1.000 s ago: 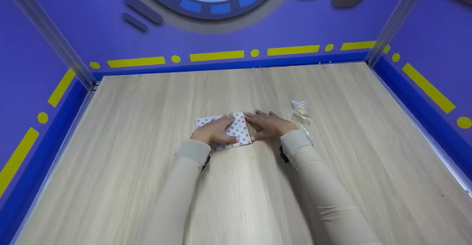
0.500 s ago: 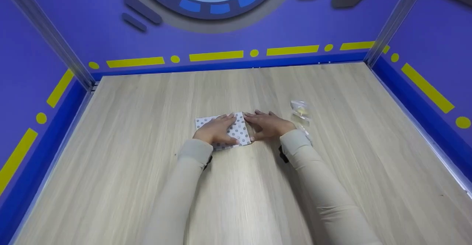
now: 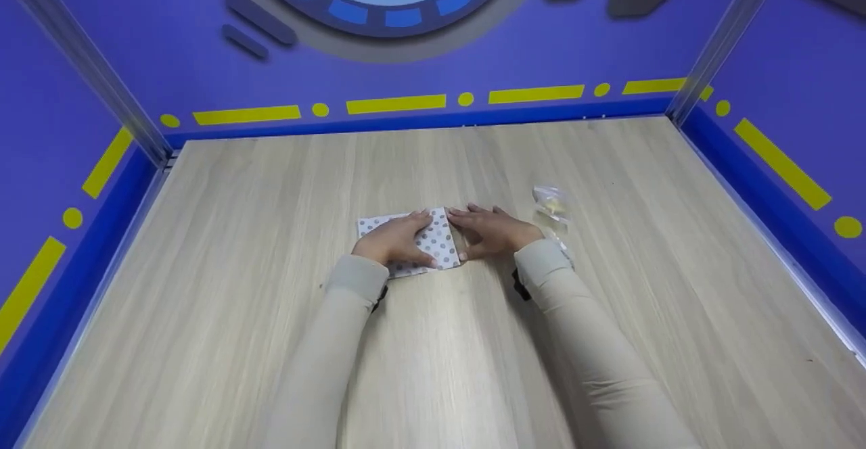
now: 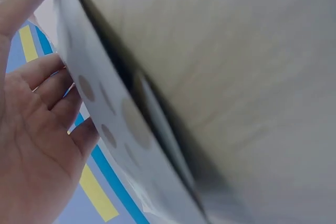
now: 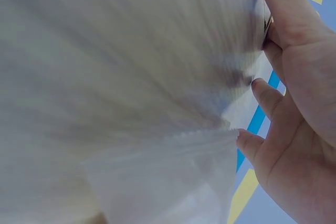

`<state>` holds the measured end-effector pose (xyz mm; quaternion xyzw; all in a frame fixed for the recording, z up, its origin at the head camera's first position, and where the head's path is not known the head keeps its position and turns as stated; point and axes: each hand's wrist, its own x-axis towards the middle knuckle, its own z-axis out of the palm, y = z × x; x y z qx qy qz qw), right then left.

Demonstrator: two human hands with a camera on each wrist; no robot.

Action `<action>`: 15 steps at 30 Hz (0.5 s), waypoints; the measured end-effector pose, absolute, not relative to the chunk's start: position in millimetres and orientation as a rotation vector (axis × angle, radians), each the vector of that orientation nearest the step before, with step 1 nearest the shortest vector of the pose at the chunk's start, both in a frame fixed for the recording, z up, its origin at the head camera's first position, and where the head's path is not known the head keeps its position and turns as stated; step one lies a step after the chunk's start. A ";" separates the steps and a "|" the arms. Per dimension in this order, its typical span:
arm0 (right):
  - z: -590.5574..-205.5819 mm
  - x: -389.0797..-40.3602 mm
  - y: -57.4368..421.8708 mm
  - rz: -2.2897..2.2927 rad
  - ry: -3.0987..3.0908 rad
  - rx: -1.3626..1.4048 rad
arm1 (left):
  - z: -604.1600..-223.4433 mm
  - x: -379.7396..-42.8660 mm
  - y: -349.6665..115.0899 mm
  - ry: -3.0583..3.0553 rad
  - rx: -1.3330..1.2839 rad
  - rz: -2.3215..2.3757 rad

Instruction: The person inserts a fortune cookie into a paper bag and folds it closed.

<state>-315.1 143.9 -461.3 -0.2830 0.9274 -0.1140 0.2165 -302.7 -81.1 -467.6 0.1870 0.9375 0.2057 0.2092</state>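
A flat white piece with grey-brown dots [image 3: 440,238], apparently folded paper or a paper bag, lies mid-table in the head view. My left hand [image 3: 394,239] rests on top of it, fingers extended and thumb spread. In the left wrist view, the dotted piece [image 4: 100,98] shows layers slightly parted along its near edge. Along its right edge sits my right hand [image 3: 492,230], with fingertips and thumb touching that edge or the table beside it. Fingers of the right hand [image 5: 304,103] look mostly straight in the right wrist view. What lies under the left palm is hidden.
A small clear plastic bag [image 3: 551,202] with something yellowish inside lies right of my right hand. In the right wrist view, a clear bag [image 5: 163,182] with a jagged edge is close to the fingers. Blue panels [image 3: 406,74] wall the wooden table [image 3: 270,199].
The view shifts very slightly. Both hands and the dotted piece stay essentially in place.
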 end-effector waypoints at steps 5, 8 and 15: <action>-461.0 -315.2 144.6 -0.320 2.567 -0.794 | -467.6 -304.1 -82.0 2.618 0.537 0.594; -461.4 -315.3 145.2 -0.323 2.561 -0.808 | -467.1 -304.1 -82.3 2.619 0.552 0.611; -461.2 -314.7 145.0 -0.310 2.567 -0.816 | -466.5 -302.8 -81.9 2.620 0.528 0.647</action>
